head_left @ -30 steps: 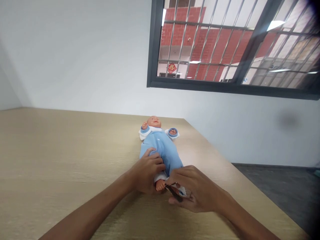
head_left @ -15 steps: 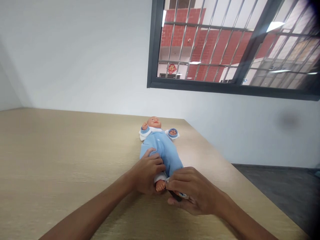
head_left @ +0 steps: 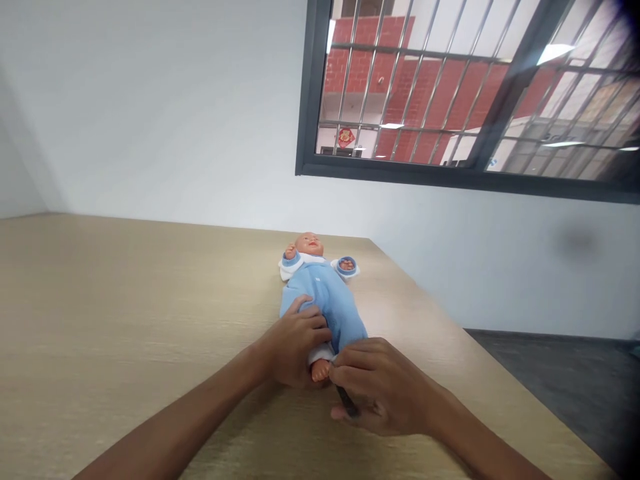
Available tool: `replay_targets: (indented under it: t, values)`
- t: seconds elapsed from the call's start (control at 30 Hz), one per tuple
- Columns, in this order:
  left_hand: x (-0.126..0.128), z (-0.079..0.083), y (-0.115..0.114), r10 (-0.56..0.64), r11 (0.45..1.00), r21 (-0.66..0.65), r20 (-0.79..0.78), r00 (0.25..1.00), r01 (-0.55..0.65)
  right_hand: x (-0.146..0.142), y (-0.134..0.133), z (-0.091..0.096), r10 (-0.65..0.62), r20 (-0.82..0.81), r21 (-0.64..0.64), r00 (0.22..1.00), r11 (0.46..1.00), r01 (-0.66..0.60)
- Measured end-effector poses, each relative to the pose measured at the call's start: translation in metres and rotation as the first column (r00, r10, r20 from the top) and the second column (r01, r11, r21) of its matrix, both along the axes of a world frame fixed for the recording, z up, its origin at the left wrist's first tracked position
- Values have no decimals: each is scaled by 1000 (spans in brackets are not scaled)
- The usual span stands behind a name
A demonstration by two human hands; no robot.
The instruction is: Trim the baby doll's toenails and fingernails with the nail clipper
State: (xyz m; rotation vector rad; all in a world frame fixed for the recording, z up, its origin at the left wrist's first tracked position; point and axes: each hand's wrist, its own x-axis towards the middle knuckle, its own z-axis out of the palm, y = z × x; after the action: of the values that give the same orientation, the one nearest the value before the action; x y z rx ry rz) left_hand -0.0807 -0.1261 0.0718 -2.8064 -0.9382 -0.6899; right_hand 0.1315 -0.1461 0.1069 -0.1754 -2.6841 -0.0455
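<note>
A baby doll [head_left: 323,287] in light-blue overalls with white at the collar and cuffs lies on its back, head away from me. My left hand [head_left: 297,343] is wrapped round its lower leg on the left, just above a white cuff. The doll's bare foot [head_left: 321,370] pokes out between my two hands. My right hand [head_left: 385,383] is closed beside that foot, its fingertips touching the area by the cuff. Between its thumb and fingers sits a small dark object [head_left: 347,402], mostly hidden, its kind unclear. The doll's other foot is covered by my right hand.
The doll lies on a light wood table [head_left: 150,293], near its right edge [head_left: 480,340]. Behind stands a white wall [head_left: 165,113] with a dark-framed, barred window [head_left: 400,87]. Dark floor [head_left: 540,373] shows at the lower right.
My right hand has turned slightly and shifted a little downward. The colourful part of the dark object seen before is now hidden. My left hand and the doll stay put.
</note>
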Motion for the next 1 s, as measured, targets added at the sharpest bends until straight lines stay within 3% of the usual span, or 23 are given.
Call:
replay_targets:
  t: [0.13, 0.43, 0.8, 1.0]
  values:
    - [0, -1, 0, 1, 1000, 11, 2, 1000, -1, -2, -2, 2, -4, 10, 56, 1000, 998, 3]
    - [0, -2, 0, -1, 1000, 24, 17, 1000, 0, 1, -2, 2, -47, -105, 51, 993, 997, 52]
    - [-1, -1, 0, 3, 1000, 15, 0, 1000, -3, -1, -2, -3, -48, -20, 90, 999, 995, 49]
    - [-1, 1, 0, 2, 1000, 8, -21, 1000, -2, -4, -4, 0, -30, -20, 37, 999, 999, 31]
